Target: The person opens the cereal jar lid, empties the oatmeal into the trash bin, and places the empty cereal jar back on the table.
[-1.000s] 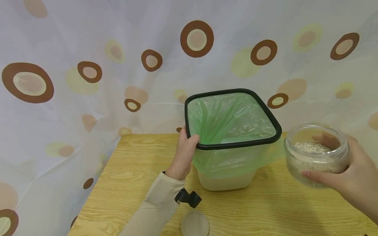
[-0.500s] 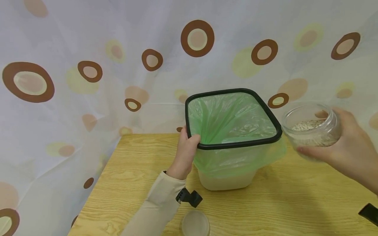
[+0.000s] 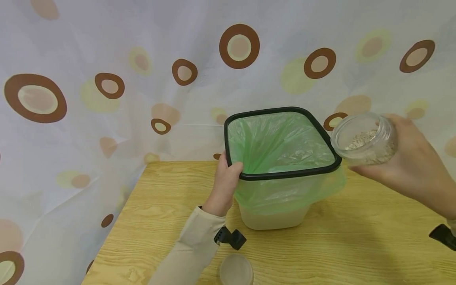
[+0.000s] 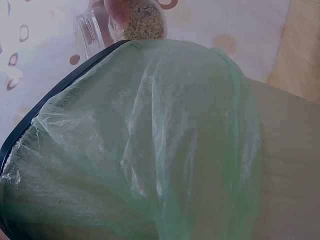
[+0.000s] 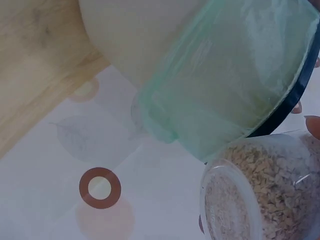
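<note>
A pale trash bin [image 3: 274,221] with a black rim ring [image 3: 285,175] stands on the table, lined with a green plastic bag [image 3: 285,146] folded over its outside. My left hand [image 3: 222,186] grips the rim at its left side, thumb on top. At the bin's right corner, my right hand [image 3: 409,162] holds a clear jar [image 3: 368,138] around its body. The jar has no lid on and tilts with its mouth toward the bin. Oat-like flakes [image 5: 275,185] fill part of it, seen through the wall in the right wrist view.
A round translucent lid [image 3: 236,270] lies on the wooden table [image 3: 160,206] near the front. A patterned curtain [image 3: 199,35] hangs behind and along the left. Black wrist straps [image 3: 229,238] are on both arms.
My right hand has lifted the jar and brought it left to the bin's rim, tipping it further toward the bin. My left hand keeps its grip on the rim.
</note>
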The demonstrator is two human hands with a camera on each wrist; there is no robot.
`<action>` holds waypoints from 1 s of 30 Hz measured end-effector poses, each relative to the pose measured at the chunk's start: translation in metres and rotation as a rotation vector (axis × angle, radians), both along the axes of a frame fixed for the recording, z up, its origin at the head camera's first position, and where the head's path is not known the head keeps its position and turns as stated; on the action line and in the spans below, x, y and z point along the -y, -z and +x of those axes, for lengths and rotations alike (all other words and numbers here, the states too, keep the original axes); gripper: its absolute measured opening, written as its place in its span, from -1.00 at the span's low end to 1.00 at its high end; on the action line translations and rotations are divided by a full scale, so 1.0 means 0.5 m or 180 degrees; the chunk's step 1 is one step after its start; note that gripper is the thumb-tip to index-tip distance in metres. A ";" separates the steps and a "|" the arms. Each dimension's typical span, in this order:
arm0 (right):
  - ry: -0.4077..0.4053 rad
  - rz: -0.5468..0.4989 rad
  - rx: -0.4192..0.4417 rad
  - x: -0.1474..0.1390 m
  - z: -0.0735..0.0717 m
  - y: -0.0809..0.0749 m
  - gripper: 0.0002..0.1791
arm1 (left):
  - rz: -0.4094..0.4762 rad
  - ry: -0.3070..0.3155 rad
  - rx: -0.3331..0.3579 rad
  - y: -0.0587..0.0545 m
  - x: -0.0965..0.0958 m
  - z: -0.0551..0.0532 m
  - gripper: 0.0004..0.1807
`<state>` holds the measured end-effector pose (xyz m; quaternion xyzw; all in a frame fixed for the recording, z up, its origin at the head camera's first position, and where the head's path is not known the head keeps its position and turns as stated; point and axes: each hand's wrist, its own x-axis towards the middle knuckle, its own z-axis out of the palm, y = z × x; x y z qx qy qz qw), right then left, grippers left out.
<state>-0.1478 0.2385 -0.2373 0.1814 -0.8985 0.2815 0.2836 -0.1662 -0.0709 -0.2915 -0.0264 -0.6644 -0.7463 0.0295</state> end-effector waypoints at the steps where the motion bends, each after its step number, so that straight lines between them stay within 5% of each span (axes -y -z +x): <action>1: -0.0046 0.0044 -0.0077 0.000 -0.004 -0.001 0.12 | 0.0001 -0.0004 0.0004 0.000 0.000 0.000 -0.35; 17: -0.0144 0.0891 -0.1091 0.001 -0.056 -0.012 0.05 | -0.0004 0.0003 -0.0007 0.000 0.000 0.001 -0.34; 30: -0.0206 0.1363 -0.1585 -0.001 -0.072 -0.011 -0.11 | -0.0006 -0.0033 0.0013 0.001 -0.001 0.000 -0.40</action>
